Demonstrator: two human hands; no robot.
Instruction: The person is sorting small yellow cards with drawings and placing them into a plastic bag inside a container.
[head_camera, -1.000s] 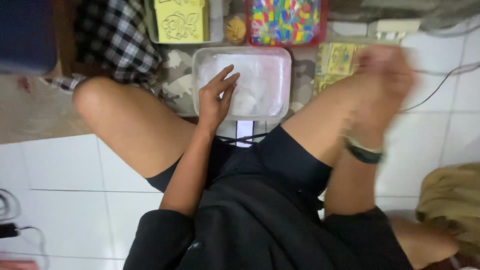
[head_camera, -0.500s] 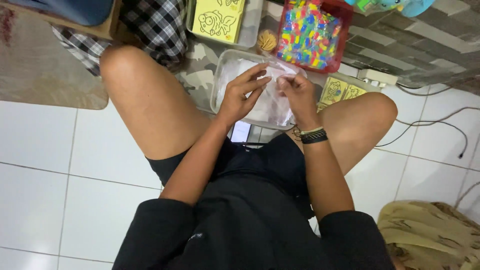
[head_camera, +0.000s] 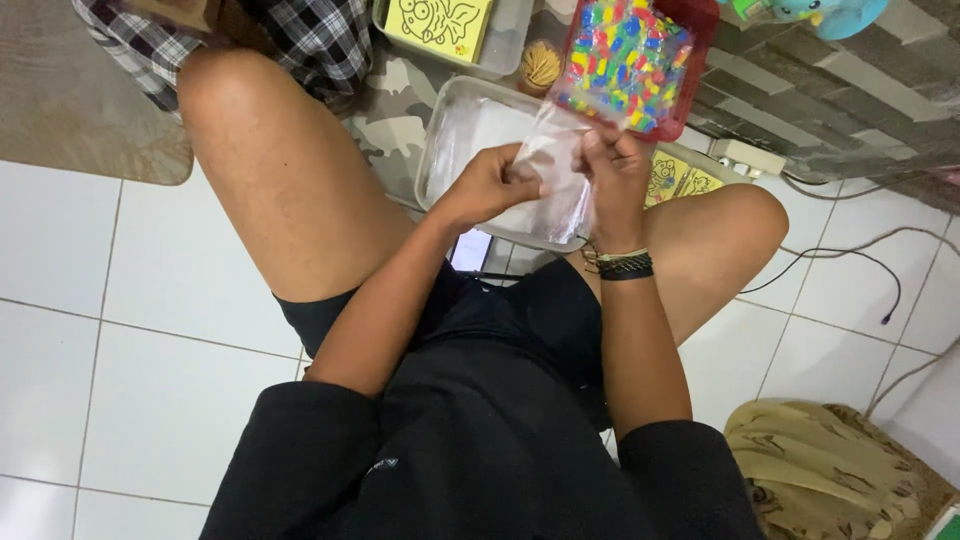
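Note:
I sit on a white tiled floor with my knees spread. Both hands are raised over a clear plastic box (head_camera: 447, 122) that lies between my legs. My left hand (head_camera: 492, 183) and my right hand (head_camera: 612, 168) together pinch a small clear plastic bag (head_camera: 556, 152), one at each side of it. A dark beaded bracelet (head_camera: 622, 264) circles my right wrist. More clear bags seem to lie in the box, though I cannot tell them apart.
A red tray of small colourful pieces (head_camera: 628, 58) stands beyond the box. Yellow picture cards (head_camera: 440, 24) (head_camera: 676, 178), a phone (head_camera: 470, 250) on the floor, a checked cloth (head_camera: 305, 38), a power strip (head_camera: 748, 156) with cables, and a tan cloth (head_camera: 820, 465) lie around.
My right hand came in from the right knee to the box. Both hands have lifted a clear bag up out of the box. The camera view shifted slightly.

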